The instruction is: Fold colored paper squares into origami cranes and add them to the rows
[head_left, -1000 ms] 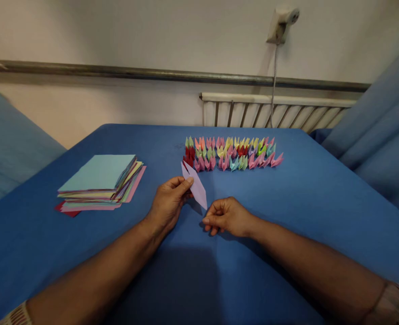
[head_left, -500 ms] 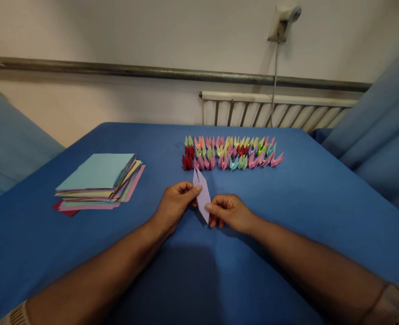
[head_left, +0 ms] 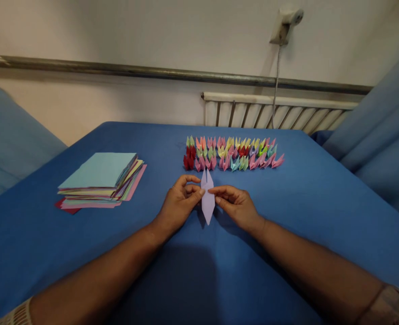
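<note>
Lilac paper: I have 1 lilac paper (head_left: 208, 210) held over the middle of the table, on the near side of the rows; I judge it part-folded, a slim shape with 2 points at its far end and 1 at its near end.
Left hand: my left hand (head_left: 178, 199) pinches the paper's left edge, thumb on the front.
Right hand: my right hand (head_left: 239, 207) has a fingertip on the paper's front and the thumb by its right edge; I cannot tell whether it pinches.
Done: 3 rows of folded paper birds (head_left: 235, 164) stand far and right of centre, many of them pink.
Remaining: a stack of flat sheets (head_left: 96, 171) lies on the left, pale blue on top, a red corner jutting out below; I take these as unfolded.
Table: a plain blue table (head_left: 145, 140), with shadow at the near side.
Wall: a pale wall (head_left: 118, 27) at the far side, with a metal pipe (head_left: 135, 71), a radiator (head_left: 270, 100) and a socket (head_left: 279, 34) with a hanging cord (head_left: 276, 83).
Curtains: blue curtains (head_left: 382, 122) at left and right.
</note>
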A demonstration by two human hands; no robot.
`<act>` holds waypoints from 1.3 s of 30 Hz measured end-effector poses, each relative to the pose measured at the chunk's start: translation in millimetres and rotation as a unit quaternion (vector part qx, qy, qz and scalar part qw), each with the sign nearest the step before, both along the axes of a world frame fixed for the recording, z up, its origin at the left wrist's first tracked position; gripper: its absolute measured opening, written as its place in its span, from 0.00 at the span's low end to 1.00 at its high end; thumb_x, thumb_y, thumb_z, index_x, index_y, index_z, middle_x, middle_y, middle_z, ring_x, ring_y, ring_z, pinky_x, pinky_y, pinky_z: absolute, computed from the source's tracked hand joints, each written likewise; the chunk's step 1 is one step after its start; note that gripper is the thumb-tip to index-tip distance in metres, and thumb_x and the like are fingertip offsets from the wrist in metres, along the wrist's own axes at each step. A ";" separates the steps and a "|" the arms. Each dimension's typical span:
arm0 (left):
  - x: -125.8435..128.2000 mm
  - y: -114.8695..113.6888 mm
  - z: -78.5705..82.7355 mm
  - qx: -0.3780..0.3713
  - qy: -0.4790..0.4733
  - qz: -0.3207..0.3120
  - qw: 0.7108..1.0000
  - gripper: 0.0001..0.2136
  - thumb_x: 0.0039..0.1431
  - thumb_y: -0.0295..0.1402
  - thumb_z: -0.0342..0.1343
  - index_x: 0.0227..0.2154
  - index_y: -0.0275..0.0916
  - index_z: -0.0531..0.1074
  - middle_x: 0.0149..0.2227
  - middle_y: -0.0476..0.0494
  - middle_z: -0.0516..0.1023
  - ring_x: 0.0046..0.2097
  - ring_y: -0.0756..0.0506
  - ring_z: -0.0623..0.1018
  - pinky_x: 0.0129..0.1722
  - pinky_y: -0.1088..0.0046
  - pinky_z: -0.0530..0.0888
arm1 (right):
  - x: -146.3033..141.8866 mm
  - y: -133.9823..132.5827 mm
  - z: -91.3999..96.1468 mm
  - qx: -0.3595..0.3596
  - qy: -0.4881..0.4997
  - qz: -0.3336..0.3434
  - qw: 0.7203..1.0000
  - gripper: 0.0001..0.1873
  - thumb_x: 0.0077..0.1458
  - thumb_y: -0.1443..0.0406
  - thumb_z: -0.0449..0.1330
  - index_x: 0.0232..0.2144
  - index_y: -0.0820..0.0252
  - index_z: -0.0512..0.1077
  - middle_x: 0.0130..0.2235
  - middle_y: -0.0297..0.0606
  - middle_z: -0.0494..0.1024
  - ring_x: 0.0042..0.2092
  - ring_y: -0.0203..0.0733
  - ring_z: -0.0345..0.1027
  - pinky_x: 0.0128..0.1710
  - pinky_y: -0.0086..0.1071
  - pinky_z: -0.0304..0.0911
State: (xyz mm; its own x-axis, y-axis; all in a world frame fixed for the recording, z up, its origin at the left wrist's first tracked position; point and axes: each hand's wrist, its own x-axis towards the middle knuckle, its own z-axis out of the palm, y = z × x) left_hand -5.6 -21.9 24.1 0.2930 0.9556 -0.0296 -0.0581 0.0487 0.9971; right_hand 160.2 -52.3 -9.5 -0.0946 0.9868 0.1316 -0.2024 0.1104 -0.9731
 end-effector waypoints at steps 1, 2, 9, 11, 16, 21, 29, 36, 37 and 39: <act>-0.7 -0.1 -0.3 0.016 0.006 -0.001 1.000 0.14 0.51 0.33 0.62 0.40 0.41 0.66 0.25 0.54 0.74 0.27 0.52 0.73 0.30 0.77 0.69 | 0.3 0.7 0.1 -0.002 0.005 -0.004 1.000 0.13 0.49 0.58 0.66 0.38 0.56 0.77 0.35 0.36 0.80 0.37 0.39 0.74 0.44 0.39 0.69; -1.3 -0.3 -0.4 0.035 0.018 0.002 0.999 0.13 0.52 0.33 0.62 0.40 0.41 0.67 0.27 0.53 0.74 0.29 0.52 0.74 0.31 0.76 0.69 | 0.8 1.2 0.6 -0.002 0.008 -0.008 1.000 0.14 0.48 0.58 0.66 0.38 0.56 0.77 0.34 0.36 0.80 0.37 0.39 0.74 0.43 0.39 0.69; -4.5 -3.1 6.5 0.108 0.130 -0.028 0.985 0.06 0.54 0.33 0.58 0.34 0.39 0.77 0.34 0.47 0.77 0.37 0.48 0.75 0.40 0.71 0.70 | 7.0 1.1 5.4 0.007 -0.003 -0.007 1.000 0.13 0.49 0.60 0.66 0.38 0.56 0.76 0.35 0.36 0.80 0.38 0.39 0.74 0.45 0.38 0.68; -4.7 -2.9 7.1 0.105 0.124 -0.032 0.986 0.07 0.52 0.32 0.59 0.35 0.40 0.77 0.35 0.46 0.77 0.37 0.47 0.75 0.42 0.70 0.70 | 8.3 0.8 6.2 0.007 0.001 0.001 1.000 0.12 0.50 0.60 0.65 0.38 0.56 0.76 0.35 0.37 0.80 0.38 0.39 0.74 0.45 0.38 0.67; -6.0 -0.8 4.5 0.089 0.107 -0.032 0.990 0.10 0.47 0.29 0.62 0.35 0.39 0.77 0.33 0.45 0.77 0.36 0.47 0.75 0.41 0.69 0.71 | 8.0 1.1 6.2 0.006 0.008 -0.002 1.000 0.14 0.49 0.58 0.66 0.38 0.57 0.75 0.37 0.37 0.80 0.40 0.40 0.74 0.47 0.39 0.67; -8.3 0.8 5.1 0.065 0.076 -0.068 0.993 0.13 0.45 0.26 0.61 0.37 0.39 0.77 0.34 0.44 0.78 0.38 0.46 0.77 0.43 0.68 0.72 | 5.2 2.5 3.7 0.003 0.011 -0.026 1.000 0.14 0.47 0.57 0.66 0.36 0.56 0.75 0.36 0.36 0.80 0.39 0.40 0.74 0.45 0.39 0.68; -2.0 -1.5 5.5 0.063 0.076 -0.018 0.995 0.08 0.46 0.33 0.65 0.30 0.39 0.77 0.30 0.47 0.77 0.32 0.49 0.75 0.36 0.72 0.73 | 4.8 0.4 2.7 0.069 -0.064 -0.045 0.995 0.10 0.50 0.61 0.65 0.36 0.55 0.73 0.35 0.35 0.77 0.37 0.38 0.72 0.43 0.36 0.67; -2.5 -2.7 4.6 0.075 0.127 0.011 0.989 0.07 0.49 0.37 0.64 0.28 0.39 0.78 0.29 0.49 0.78 0.31 0.50 0.74 0.34 0.75 0.70 | 2.5 2.2 -0.7 0.039 -0.026 -0.062 0.997 0.09 0.49 0.59 0.66 0.31 0.56 0.73 0.31 0.33 0.76 0.34 0.37 0.70 0.38 0.34 0.66; -2.2 -3.2 3.7 0.074 0.129 0.019 0.989 0.08 0.49 0.37 0.65 0.28 0.38 0.77 0.28 0.49 0.77 0.30 0.50 0.74 0.32 0.75 0.70 | 1.9 1.8 -0.3 0.038 -0.025 -0.067 0.997 0.09 0.49 0.59 0.66 0.30 0.56 0.73 0.30 0.33 0.76 0.33 0.36 0.69 0.37 0.33 0.65; -1.0 -4.6 1.9 0.075 0.123 0.031 0.989 0.08 0.48 0.37 0.65 0.27 0.37 0.76 0.27 0.50 0.76 0.29 0.51 0.73 0.31 0.76 0.70 | 0.9 0.7 0.7 0.039 -0.024 -0.076 0.996 0.08 0.49 0.60 0.66 0.28 0.57 0.73 0.29 0.32 0.75 0.31 0.35 0.67 0.35 0.32 0.64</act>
State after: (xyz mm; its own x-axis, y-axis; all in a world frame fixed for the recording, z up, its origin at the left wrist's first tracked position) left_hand -6.7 -26.5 26.0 0.2350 0.9707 0.0504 0.1888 -0.0965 0.9773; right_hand 161.0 -51.6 -8.7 0.0473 0.9771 0.2075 -0.1301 0.2120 -0.9686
